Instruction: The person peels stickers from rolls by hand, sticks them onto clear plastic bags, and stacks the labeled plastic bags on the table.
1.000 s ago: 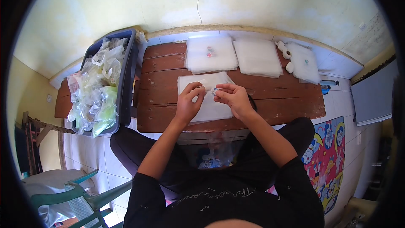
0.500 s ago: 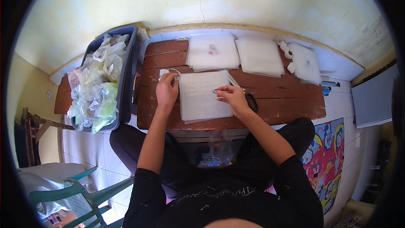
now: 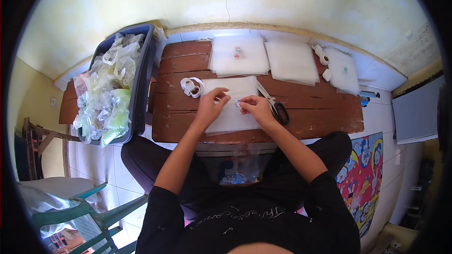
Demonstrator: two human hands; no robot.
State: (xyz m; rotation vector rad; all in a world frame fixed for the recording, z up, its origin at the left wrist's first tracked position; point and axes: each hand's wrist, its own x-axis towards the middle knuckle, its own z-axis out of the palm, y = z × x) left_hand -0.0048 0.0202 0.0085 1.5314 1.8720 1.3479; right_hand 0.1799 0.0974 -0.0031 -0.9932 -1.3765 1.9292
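A stack of clear plastic sheets or bags [image 3: 230, 123] lies on the brown wooden table in front of me. Over its left part hovers my left hand [image 3: 213, 106], fingers curved but apart, with nothing visible in them. My right hand [image 3: 257, 109] is closed in a pinch over the middle of the stack, on a small bluish piece [image 3: 237, 103] whose kind is too small to make out. White rolls of tape or labels [image 3: 192, 87] sit just beyond the stack's left corner. Scissors with black handles [image 3: 281, 113] lie along the right side, partly behind my right hand.
Two more plastic stacks [image 3: 240, 66] [image 3: 292, 63] lie along the table's back, the left one bearing small reddish pieces. Further right are white rolls [image 3: 321, 55] and another stack [image 3: 343, 77]. A dark bin [image 3: 140, 82] full of plastic bags stands at the left.
My left hand has left the white rolls and moved right, over the stack beside my right hand. The rolls and scissors show more fully. My right hand keeps its pinch.
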